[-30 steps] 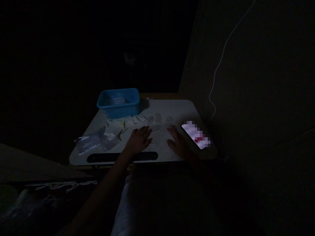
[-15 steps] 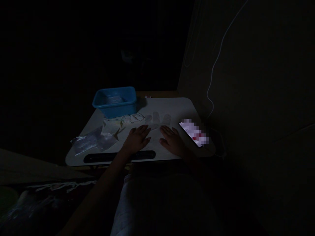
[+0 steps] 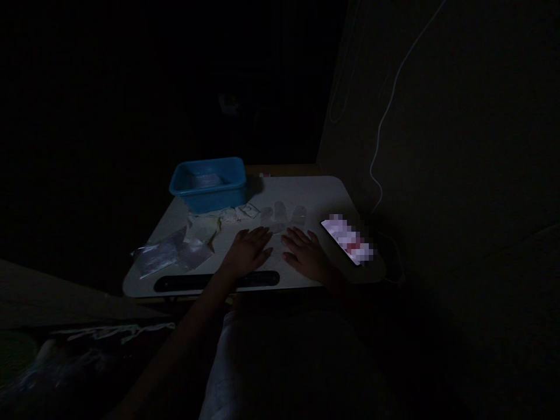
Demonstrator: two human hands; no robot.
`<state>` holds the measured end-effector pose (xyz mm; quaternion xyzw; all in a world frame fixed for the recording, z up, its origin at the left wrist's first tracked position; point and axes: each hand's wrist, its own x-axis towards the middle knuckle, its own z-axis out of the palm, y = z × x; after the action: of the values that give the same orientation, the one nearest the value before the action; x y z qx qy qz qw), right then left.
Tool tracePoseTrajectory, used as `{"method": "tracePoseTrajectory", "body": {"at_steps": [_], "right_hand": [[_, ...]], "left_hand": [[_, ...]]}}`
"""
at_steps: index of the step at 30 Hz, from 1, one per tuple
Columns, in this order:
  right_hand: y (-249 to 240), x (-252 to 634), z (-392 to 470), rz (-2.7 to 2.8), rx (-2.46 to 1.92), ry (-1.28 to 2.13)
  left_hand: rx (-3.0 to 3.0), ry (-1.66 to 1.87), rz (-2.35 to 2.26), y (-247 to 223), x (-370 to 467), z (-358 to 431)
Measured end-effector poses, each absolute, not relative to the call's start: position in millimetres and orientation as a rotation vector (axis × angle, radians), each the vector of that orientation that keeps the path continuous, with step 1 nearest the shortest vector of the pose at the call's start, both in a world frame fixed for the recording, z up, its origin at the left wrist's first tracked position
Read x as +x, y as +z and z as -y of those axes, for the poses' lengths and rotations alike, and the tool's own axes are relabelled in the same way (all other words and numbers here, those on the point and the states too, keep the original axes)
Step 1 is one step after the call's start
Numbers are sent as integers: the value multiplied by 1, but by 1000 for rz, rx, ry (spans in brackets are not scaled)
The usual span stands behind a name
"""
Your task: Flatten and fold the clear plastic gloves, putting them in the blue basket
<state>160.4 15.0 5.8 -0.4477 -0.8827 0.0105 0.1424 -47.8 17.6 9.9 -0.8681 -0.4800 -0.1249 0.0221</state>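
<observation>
My left hand point(image 3: 247, 252) lies palm down on the white table point(image 3: 306, 189), fingers stretched out, holding nothing. To its right my right hand point(image 3: 306, 255) also rests flat with its fingers apart and nothing in it. Just beyond the hands are several small translucent pieces, one of them upright in the middle point(image 3: 280, 210) and one at the right point(image 3: 299, 216). Crumpled whitish material point(image 3: 238, 213) sits behind my left hand. Clear plastic packets point(image 3: 160, 256) lie to the left. A lit phone point(image 3: 347, 240) is right of my right hand.
A blue basin point(image 3: 214, 199) stands at the table's back left with something pale inside. A dark slot point(image 3: 184, 283) runs along the front edge, partly under my left wrist. A white cable point(image 3: 380, 128) hangs at the right. The surroundings are very dark.
The whole view has shifted slightly, so the table and its objects appear a little to the right and lower. My right hand appears slightly closer to my left hand.
</observation>
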Motion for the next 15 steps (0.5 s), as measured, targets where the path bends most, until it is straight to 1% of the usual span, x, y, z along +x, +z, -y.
{"method": "tracePoseTrajectory", "body": {"at_steps": [7, 15], "right_hand": [[6, 160, -14, 2558, -1314, -9], [7, 160, -13, 2554, -1298, -22]], "left_hand": [[-2834, -355, 1381, 15, -47, -14], [-2850, -325, 1248, 13, -47, -16]]}}
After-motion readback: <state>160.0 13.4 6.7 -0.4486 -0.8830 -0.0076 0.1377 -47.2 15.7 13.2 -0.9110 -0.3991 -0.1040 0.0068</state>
